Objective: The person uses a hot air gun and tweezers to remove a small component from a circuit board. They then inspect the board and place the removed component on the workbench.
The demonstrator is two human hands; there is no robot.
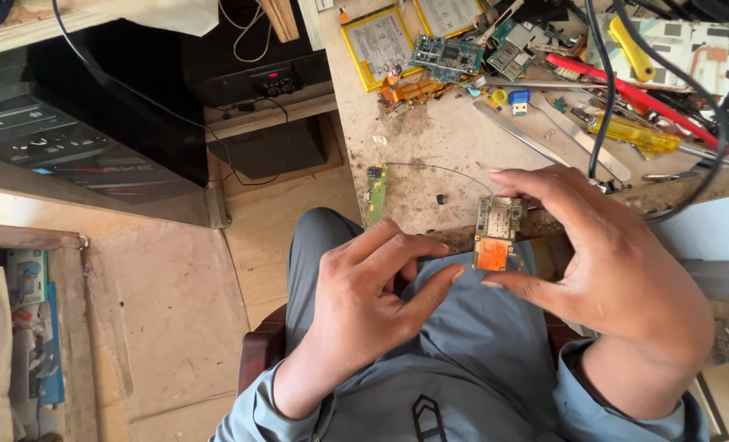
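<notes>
Pinched in the grip of the right hand (618, 270), thumb beneath and fingers above: a small circuit board (495, 233), held over the near edge of the bench (446, 155). Long axis running away from the body, orange-patched end nearest the lap, metal-shielded end toward the bench. Left hand (364, 303) just left of the board, grip released, fingers loosely curled, touching nothing but grey cloth. Left of the board, at the bench edge, a narrow green board strip (375, 195). Beyond the board, far up the bench, two flat yellow-rimmed battery packs with pale rectangular labels (376, 45), a green mainboard (448, 56), a red-handled tool (626, 94) and a yellow-handled screwdriver (626, 135).
</notes>
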